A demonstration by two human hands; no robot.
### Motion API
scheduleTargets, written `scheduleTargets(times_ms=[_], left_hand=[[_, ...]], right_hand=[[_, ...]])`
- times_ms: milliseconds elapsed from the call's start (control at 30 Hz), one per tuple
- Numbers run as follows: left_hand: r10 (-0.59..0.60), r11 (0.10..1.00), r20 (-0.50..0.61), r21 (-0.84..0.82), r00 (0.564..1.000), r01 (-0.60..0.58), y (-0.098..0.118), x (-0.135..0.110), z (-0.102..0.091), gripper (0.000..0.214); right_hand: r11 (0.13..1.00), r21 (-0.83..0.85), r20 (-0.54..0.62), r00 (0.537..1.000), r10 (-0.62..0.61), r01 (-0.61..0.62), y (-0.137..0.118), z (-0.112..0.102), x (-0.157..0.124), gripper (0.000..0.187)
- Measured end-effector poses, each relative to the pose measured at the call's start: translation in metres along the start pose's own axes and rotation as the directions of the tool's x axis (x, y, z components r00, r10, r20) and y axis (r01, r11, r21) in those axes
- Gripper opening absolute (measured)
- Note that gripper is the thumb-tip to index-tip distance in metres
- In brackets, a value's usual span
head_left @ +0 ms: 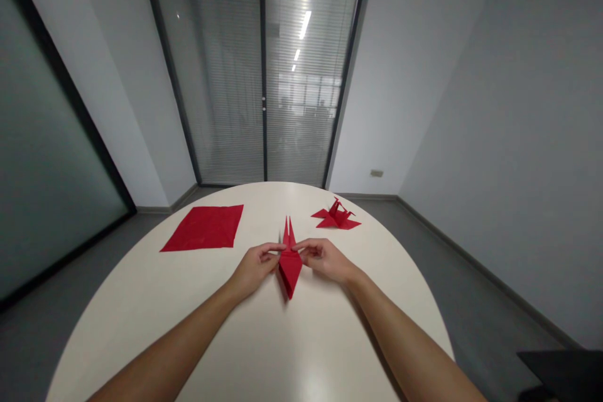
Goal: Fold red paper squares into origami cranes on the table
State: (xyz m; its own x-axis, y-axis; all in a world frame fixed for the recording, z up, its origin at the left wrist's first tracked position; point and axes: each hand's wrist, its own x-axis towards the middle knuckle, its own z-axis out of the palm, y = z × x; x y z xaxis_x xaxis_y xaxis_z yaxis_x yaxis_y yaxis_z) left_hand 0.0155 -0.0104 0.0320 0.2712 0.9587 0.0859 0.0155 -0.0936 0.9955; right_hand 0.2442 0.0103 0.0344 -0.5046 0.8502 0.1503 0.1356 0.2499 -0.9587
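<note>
A folded piece of red origami paper [291, 267] is held just over the middle of the table, two narrow points upward and a wider point toward me. My left hand [257, 269] pinches its left edge between thumb and fingers. On the opposite edge, my right hand [326, 259] grips it the same way, index finger lying near the base of the narrow points. Both hands are closed on the paper. Beyond my right hand rest red folded paper cranes [336, 218], overlapping so that I cannot tell their number.
Flat red paper [202, 228] lies at the left on the round white table [226, 352]. Glass doors with blinds [301, 138] stand behind the table. Grey-white walls rise on both sides, and a dark object [565, 370] shows at the lower right.
</note>
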Motion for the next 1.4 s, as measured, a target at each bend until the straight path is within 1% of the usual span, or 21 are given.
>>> scheduleTargets(times_ms=[67,200,333,433,567,733,867,1033,1133,1300,1400], left_hand=[[0.006,1.0,-0.012,0.007,1.0,-0.006,0.0,0.0,0.0,0.035],[0.046,0.998,-0.033,0.052,0.998,-0.045,0.001,-0.001,0.002,0.028],[0.086,0.995,-0.104,0.053,0.991,-0.081,0.002,-0.001,0.006,0.024],[0.08,0.997,-0.155,0.035,0.985,-0.076,0.0,0.0,0.008,0.025],[0.069,0.997,-0.183,0.035,0.981,-0.064,0.002,-0.002,0.01,0.027],[0.137,0.986,-0.208,0.119,0.969,-0.114,0.007,-0.003,0.012,0.031],[0.15,0.983,-0.22,0.136,0.964,-0.122,0.007,-0.004,0.014,0.031],[0.099,0.995,-0.173,0.048,0.98,-0.092,0.004,-0.003,0.014,0.03],[0.097,0.995,-0.187,0.015,0.977,-0.096,0.005,-0.004,0.014,0.032],[0.064,0.997,-0.18,0.049,0.982,-0.056,0.008,-0.005,0.015,0.04],[0.057,0.998,-0.21,0.043,0.976,-0.049,0.009,-0.005,0.015,0.047]], right_hand=[[1.0,-0.003,-0.008,1.0,-0.005,0.005,-0.001,0.001,0.0,0.032],[0.999,-0.004,-0.065,0.997,-0.038,0.037,0.001,0.006,0.003,0.032],[0.999,0.037,-0.138,0.99,-0.033,0.039,0.006,0.012,0.008,0.032],[0.994,0.103,-0.175,0.984,-0.028,0.047,0.006,0.017,0.011,0.033],[0.982,0.183,-0.193,0.981,-0.014,0.05,0.0,0.023,0.012,0.038],[0.978,0.206,-0.22,0.975,0.009,0.037,-0.006,0.027,0.013,0.042],[0.976,0.215,-0.212,0.977,0.016,0.031,-0.009,0.028,0.012,0.042],[0.976,0.215,-0.203,0.979,0.018,0.027,-0.013,0.031,0.012,0.039],[0.977,0.211,-0.2,0.979,0.028,0.015,-0.013,0.032,0.013,0.039],[0.978,0.207,-0.188,0.981,0.042,-0.002,-0.01,0.031,0.013,0.039],[0.977,0.211,-0.168,0.984,0.057,-0.021,-0.01,0.029,0.012,0.041]])
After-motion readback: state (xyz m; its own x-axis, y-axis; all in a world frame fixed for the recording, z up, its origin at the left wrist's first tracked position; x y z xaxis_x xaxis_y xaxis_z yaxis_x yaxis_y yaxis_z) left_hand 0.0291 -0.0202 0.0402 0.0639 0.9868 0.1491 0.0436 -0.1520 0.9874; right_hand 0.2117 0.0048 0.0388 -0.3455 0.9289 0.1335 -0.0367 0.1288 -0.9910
